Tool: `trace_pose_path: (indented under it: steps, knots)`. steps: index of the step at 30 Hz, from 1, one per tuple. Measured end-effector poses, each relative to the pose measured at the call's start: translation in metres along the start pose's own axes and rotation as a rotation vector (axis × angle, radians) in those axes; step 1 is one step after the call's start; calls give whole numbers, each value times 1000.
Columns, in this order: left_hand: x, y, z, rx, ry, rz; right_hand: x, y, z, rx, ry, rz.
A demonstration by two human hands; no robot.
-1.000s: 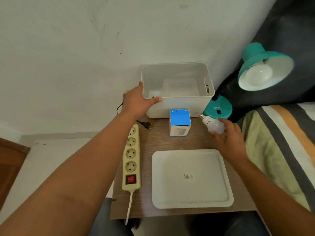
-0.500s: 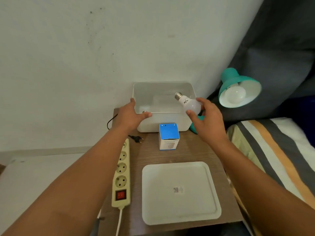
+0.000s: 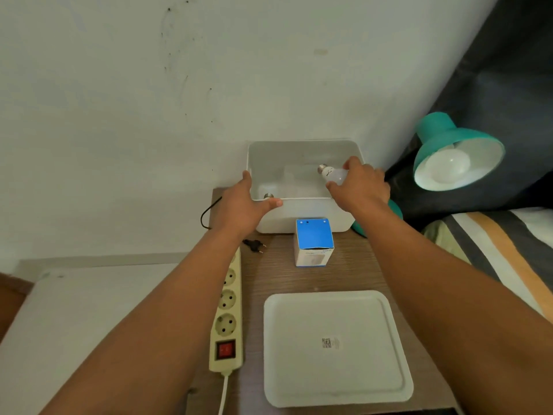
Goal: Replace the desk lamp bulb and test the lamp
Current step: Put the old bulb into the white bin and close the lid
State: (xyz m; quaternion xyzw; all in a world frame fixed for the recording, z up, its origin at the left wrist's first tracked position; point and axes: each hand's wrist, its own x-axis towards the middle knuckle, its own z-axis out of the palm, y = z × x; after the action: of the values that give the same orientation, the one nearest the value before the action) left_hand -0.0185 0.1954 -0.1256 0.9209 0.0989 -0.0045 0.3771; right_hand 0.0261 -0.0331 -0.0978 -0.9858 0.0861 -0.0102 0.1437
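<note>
A white bin [image 3: 302, 218] stands against the wall at the back of the small wooden table [image 3: 350, 274]. My left hand [image 3: 244, 206] grips its front left rim. My right hand [image 3: 360, 187] holds a white bulb [image 3: 333, 174] inside the bin's right side, screw base pointing left. Another bulb's metal base [image 3: 268, 195] shows at the bin's left, near my left thumb. The teal desk lamp [image 3: 454, 151] at the right has a white bulb [image 3: 447, 167] in its shade; its base [image 3: 395, 212] peeks out behind my right forearm.
A blue-topped bulb box [image 3: 313, 241] stands in front of the bin. A white tray [image 3: 336, 347] lies at the table's front. A cream power strip [image 3: 227, 310] with a red switch lies along the left edge, a loose black plug [image 3: 254, 245] beside it. Striped bedding [image 3: 502, 250] lies right.
My right hand picked the bulb up from beside the lamp base and carried it up and over into the bin. My left hand stayed on the bin's rim.
</note>
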Motion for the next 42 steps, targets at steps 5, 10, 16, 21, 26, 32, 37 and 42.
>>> trace_pose_path:
  steps: [5, 10, 16, 21, 26, 32, 37, 42]
  knots:
    - [0, -2, 0, 14, -26, -1, 5, 0, -2, -56, -37, 13]
    - [-4, 5, -11, 52, -112, -7, -11, 5, -9, 12, -20, -43]
    - [-57, 10, -18, 91, -21, 72, -64, 28, -18, 269, 119, -137]
    - [-146, -1, -1, -89, -53, 46, -128, 74, -9, 391, 67, -131]
    - [-224, -27, 30, 37, -220, -24, -203, 129, 21, 326, -161, -2]
    - [-278, -50, 59, 141, -362, -97, -263, 168, 42, 185, -316, -31]
    - [-297, -59, 72, 235, -340, -128, -282, 182, 41, 159, -384, 3]
    - [-298, -57, 75, 213, -295, -164, -291, 181, 40, 168, -377, 3]
